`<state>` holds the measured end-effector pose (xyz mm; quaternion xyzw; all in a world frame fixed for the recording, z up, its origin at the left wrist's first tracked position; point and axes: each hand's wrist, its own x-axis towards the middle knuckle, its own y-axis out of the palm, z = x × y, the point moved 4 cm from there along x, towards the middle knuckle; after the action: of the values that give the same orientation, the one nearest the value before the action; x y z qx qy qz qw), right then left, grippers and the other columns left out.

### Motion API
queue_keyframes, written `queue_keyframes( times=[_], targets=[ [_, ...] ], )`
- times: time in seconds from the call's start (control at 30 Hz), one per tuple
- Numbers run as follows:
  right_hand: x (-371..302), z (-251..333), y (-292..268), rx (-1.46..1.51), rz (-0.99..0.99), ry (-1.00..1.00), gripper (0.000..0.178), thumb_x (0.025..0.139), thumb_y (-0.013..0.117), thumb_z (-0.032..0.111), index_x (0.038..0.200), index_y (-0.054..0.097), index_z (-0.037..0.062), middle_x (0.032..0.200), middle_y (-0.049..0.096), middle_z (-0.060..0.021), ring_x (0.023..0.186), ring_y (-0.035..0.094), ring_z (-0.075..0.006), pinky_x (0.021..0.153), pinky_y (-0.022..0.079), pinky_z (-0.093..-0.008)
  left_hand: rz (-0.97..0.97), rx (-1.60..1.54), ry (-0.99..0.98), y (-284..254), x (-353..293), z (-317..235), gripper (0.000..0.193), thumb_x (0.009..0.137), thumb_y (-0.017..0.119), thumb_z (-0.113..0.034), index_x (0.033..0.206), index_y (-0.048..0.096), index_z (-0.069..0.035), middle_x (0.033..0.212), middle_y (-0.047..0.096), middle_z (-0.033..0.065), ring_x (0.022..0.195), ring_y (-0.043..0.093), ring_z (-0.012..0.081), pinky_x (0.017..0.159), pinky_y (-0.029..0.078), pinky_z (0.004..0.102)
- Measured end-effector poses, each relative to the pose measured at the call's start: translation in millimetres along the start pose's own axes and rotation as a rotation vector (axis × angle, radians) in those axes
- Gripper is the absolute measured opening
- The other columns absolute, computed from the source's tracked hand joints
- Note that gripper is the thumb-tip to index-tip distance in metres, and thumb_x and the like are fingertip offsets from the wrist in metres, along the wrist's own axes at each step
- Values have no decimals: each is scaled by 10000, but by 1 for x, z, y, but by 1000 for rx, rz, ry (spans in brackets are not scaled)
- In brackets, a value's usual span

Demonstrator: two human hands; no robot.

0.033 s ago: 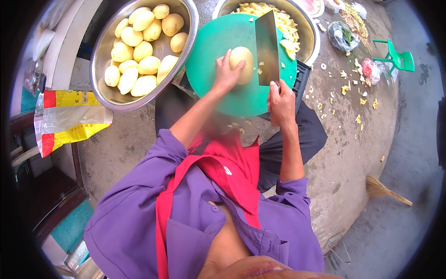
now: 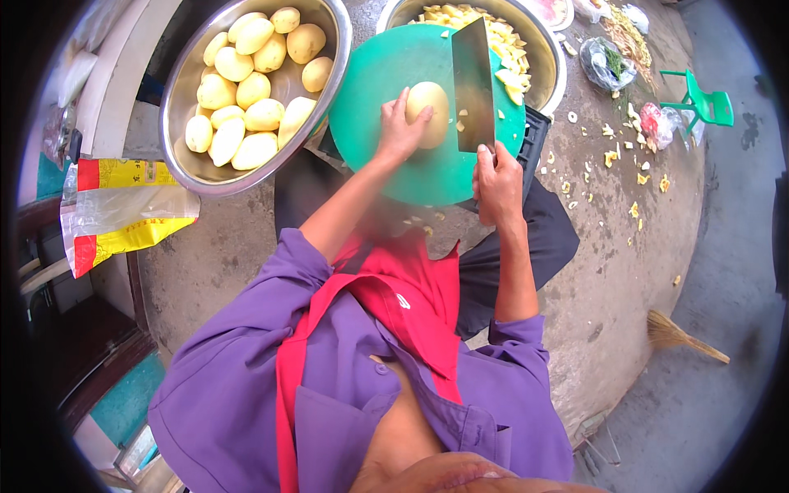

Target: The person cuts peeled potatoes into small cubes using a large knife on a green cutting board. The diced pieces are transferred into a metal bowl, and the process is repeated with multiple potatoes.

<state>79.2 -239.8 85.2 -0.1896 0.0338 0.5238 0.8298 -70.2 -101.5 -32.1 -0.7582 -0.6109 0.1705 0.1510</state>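
Observation:
A round green cutting board [image 2: 362,107] lies in front of me. My left hand [image 2: 400,130] is closed on a large pale-yellow peeled potato [image 2: 431,108] that rests on the board, thumb and fingers against its left and near side. In my right hand [image 2: 500,185] is the handle of a cleaver [image 2: 473,82]. Its broad blade stands over the board just right of the potato, apart from it. A few small potato bits show on or beside the blade.
To the left stands a steel basin [image 2: 174,107] of whole peeled potatoes. Behind the board another steel basin [image 2: 561,74] holds cut pieces. Scraps litter the floor at right, near a small green stool [image 2: 708,105] and a straw broom [image 2: 682,335]. A yellow-red bag [image 2: 136,234] lies left.

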Motion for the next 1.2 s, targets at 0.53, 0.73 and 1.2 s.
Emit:
queue_keyframes(
  times=[0.53, 0.73, 1.2],
  targets=[
    [-10, 9, 24, -231, -33, -89, 255, 991, 522, 185, 959, 576, -62, 594, 589, -158, 461, 563, -221, 461, 449, -393, 8, -66, 15, -8, -3, -7, 610, 887, 728, -357, 1406, 503, -129, 1148, 535, 124, 991, 588, 228, 831, 525, 356],
    [-32, 61, 9, -250, -78, -242, 178, 990, 528, 137, 970, 589, -29, 559, 540, -148, 453, 552, -223, 462, 426, -376, 17, -324, 155, -41, 1, -71, 633, 862, 763, -320, 1391, 510, -82, 1130, 601, 111, 1008, 613, 200, 831, 528, 326],
    [46, -23, 64, -626, 120, -56, 356, 932, 524, 227, 811, 662, -78, 779, 648, -315, 759, 660, -471, 705, 533, -523, 161, -329, -98, -28, 6, 16, 803, 798, 801, -353, 1447, 417, -79, 1215, 505, 150, 1012, 602, 242, 839, 545, 369]
  ],
)
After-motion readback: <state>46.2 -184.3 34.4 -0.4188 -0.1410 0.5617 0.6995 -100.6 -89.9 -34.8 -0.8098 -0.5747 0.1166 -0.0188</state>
